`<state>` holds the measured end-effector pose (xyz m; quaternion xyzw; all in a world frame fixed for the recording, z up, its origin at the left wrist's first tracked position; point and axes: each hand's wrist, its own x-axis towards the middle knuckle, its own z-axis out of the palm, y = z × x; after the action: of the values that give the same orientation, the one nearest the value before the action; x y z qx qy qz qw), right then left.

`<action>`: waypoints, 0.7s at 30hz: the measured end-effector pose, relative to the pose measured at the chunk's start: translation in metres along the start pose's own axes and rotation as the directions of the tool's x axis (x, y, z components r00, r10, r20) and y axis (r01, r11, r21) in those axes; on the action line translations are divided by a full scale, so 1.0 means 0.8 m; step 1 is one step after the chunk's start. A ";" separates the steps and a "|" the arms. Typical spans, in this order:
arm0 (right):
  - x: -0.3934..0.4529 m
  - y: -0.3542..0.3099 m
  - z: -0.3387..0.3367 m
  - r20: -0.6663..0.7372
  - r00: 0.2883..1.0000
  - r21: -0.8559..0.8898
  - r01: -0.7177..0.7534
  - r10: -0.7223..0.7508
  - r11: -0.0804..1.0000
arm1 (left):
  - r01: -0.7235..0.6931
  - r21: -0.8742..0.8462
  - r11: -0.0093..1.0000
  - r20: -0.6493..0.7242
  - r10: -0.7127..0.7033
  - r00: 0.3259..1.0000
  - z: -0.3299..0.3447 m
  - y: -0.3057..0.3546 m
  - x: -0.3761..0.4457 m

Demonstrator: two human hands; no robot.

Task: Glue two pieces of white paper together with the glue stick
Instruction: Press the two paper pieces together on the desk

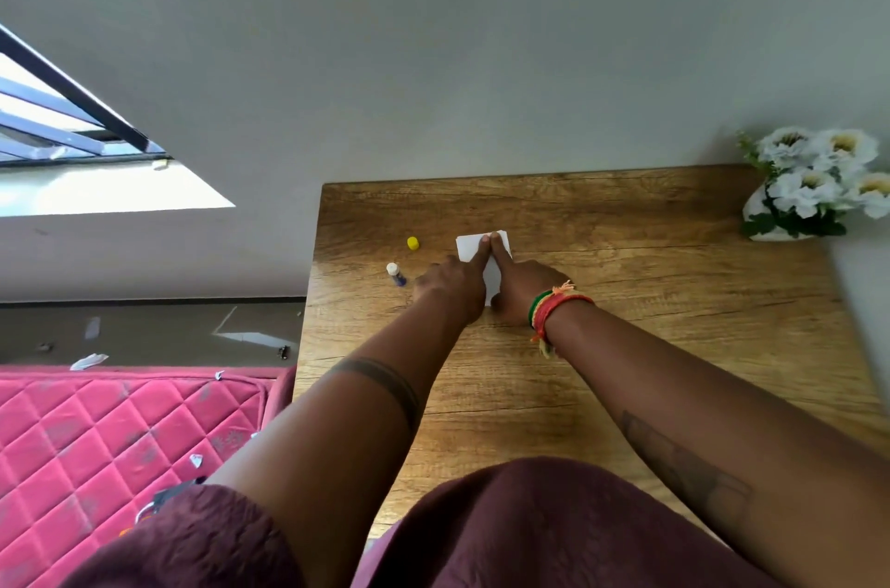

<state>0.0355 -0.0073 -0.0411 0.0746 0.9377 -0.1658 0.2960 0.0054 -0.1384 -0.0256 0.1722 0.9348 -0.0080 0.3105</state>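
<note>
A: Nearest to us we see a dark maroon, soft-looking garment, and both bare forearms reaching out over the wooden table, which has a warm brown grain and a straight left edge.

B: We agree. The left hand lies knuckles up, forefinger stretched straight forward, the other fingers curled under and holding nothing. The right hand mirrors it: forefinger straight, the rest folded in. A braided thread bracelet in green, yellow, orange and red circles the right wrist.

A: And both forefinger tips meet, side by side, pressing down on the white paper. We read it as a small flat rectangle lying on the table; whether it is one sheet or two stacked, we cannot tell.

B: Just left of the left hand the glue stick lies on the wood, blue body, white end, uncapped. Its yellow cap sits apart from it, a little farther back, left of the paper.

A: Farther off, at the table's right rear corner, we see white flowers with green leaves in a white holder. To the left, a pink quilted mattress with a diamond pattern, and a plain grey wall behind.
</note>
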 end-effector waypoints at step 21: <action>0.000 0.005 0.005 0.006 1.000 -0.006 -0.002 0.002 1.000 | -0.019 -0.009 1.000 -0.064 0.019 0.998 0.017 -0.006 -0.015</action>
<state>0.0383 -0.0050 -0.0451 0.0740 0.9373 -0.1628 0.2990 0.0206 -0.1484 -0.0303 0.1796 0.9426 0.0049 0.2814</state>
